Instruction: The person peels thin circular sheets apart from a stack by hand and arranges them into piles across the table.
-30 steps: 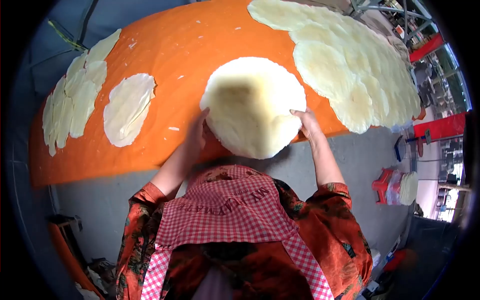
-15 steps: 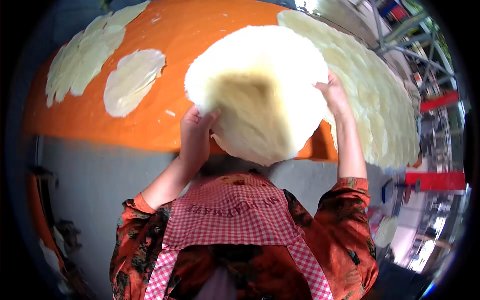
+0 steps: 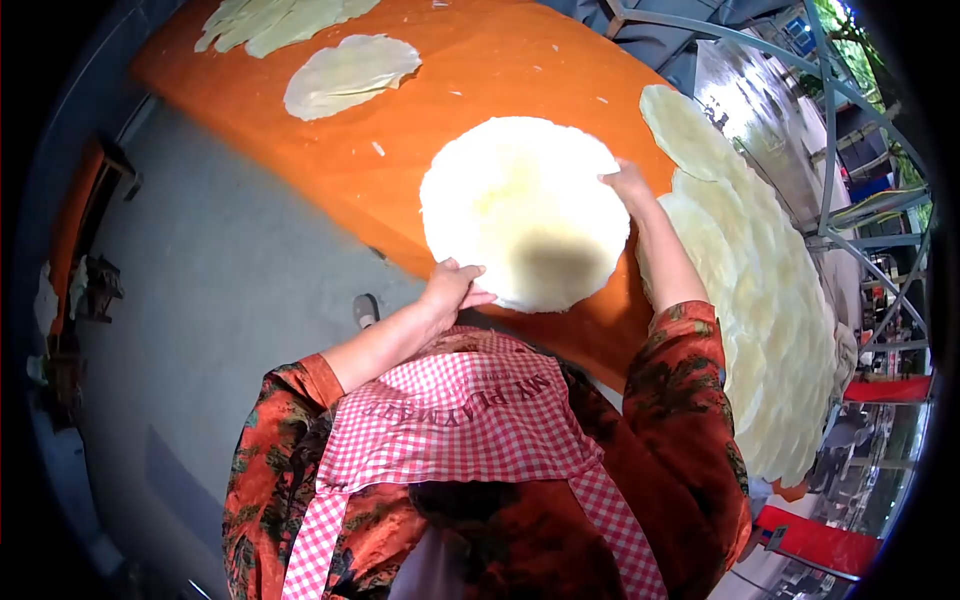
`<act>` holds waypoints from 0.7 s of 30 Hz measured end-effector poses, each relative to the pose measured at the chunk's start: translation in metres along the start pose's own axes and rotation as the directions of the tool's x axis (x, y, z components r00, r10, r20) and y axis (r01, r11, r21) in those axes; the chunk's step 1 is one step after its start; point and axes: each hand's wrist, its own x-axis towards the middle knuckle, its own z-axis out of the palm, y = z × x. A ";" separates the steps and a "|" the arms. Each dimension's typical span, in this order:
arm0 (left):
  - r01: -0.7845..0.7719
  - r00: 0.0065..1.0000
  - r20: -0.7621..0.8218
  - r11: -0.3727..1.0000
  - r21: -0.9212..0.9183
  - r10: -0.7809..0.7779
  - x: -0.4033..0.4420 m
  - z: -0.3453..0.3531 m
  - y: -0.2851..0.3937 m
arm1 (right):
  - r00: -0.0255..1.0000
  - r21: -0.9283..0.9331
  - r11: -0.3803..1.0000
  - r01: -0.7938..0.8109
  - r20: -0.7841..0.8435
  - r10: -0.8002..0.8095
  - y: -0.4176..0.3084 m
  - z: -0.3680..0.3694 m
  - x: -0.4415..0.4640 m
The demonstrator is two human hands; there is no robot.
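Note:
A thin, pale round dough sheet is held up in front of me over the orange table, bright with sunlight and shadowed at its lower part. My left hand pinches its lower left edge, thumb on top. At the upper right edge, my right hand grips the same sheet between thumb and fingers. Just to the right lies a broad spread of overlapping dough sheets. A single wrinkled sheet rests on the table at the upper left.
The orange table top slants across the view, with small scraps on it. More overlapping sheets lie at its far left. Grey floor is to my left. A metal frame stands at the right.
My view has turned, so the table now slants and the right-hand spread shows lower. Both hands still hold the sheet, which now looks flatter and more fully lit.

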 end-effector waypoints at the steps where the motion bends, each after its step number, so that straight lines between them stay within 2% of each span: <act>1: -0.022 1.000 0.002 0.999 0.023 0.021 0.003 -0.002 -0.002 | 1.000 -0.003 1.000 0.027 0.013 -0.027 -0.013 0.000 -0.005; 2: -0.042 0.999 0.006 0.998 0.046 0.042 0.010 -0.006 -0.004 | 0.994 -0.069 0.992 0.107 0.001 -0.107 -0.014 0.000 0.002; 4: 0.025 0.999 0.025 0.989 0.149 -0.029 0.025 -0.019 -0.014 | 0.970 -0.201 0.951 0.235 -0.011 -0.242 -0.003 -0.004 0.018; 5: 0.080 0.997 0.002 0.990 0.120 -0.081 0.009 -0.010 -0.005 | 0.991 -0.339 0.932 0.129 0.012 -0.132 0.005 -0.010 0.025; 6: 0.156 0.982 0.072 0.965 0.208 -0.174 -0.001 -0.009 0.003 | 0.989 -0.434 0.895 0.103 -0.047 -0.137 0.019 -0.013 0.025; 8: 0.096 0.995 -0.023 0.933 0.347 -0.094 -0.004 -0.024 0.007 | 0.971 -0.612 0.790 0.041 -0.161 -0.175 0.038 -0.015 0.026; 9: -0.086 0.980 -0.129 0.912 0.401 0.149 0.003 -0.042 0.004 | 0.946 -0.630 0.777 0.019 -0.240 -0.218 0.038 -0.013 0.015; 10: -0.256 0.895 -0.215 0.844 0.471 0.391 0.013 -0.061 0.004 | 0.911 -0.647 0.762 0.000 -0.314 -0.266 0.029 -0.009 -0.003; 11: -0.314 0.830 -0.268 0.808 0.499 0.489 0.021 -0.075 0.016 | 0.869 -0.663 0.748 -0.023 -0.384 -0.313 0.023 -0.002 -0.019; 12: -0.363 0.754 -0.316 0.767 0.530 0.575 0.033 -0.082 0.028 | 0.850 -0.715 0.699 0.018 -0.357 -0.387 0.024 0.005 -0.030; 14: -0.451 0.665 -0.257 0.652 0.609 0.701 0.071 -0.087 0.041 | 0.803 -0.809 0.579 0.101 -0.278 -0.528 0.023 0.023 -0.050; 16: -0.507 0.659 -0.126 0.561 0.655 0.742 0.100 -0.088 0.051 | 0.793 -0.851 0.512 0.115 -0.232 -0.564 0.013 0.058 -0.077; 18: -0.530 0.734 0.056 0.520 0.670 0.676 0.121 -0.080 0.056 | 0.817 -0.874 0.472 0.118 -0.185 -0.547 -0.003 0.087 -0.103; 20: -0.578 0.710 0.126 0.470 0.667 0.693 0.147 -0.085 0.028 | 0.805 -0.873 0.476 0.104 -0.207 -0.556 0.002 0.103 -0.109; 21: -0.482 0.816 0.114 0.560 0.674 0.566 0.132 -0.081 0.038 | 0.792 -0.859 0.497 0.124 -0.216 -0.571 0.002 0.114 -0.111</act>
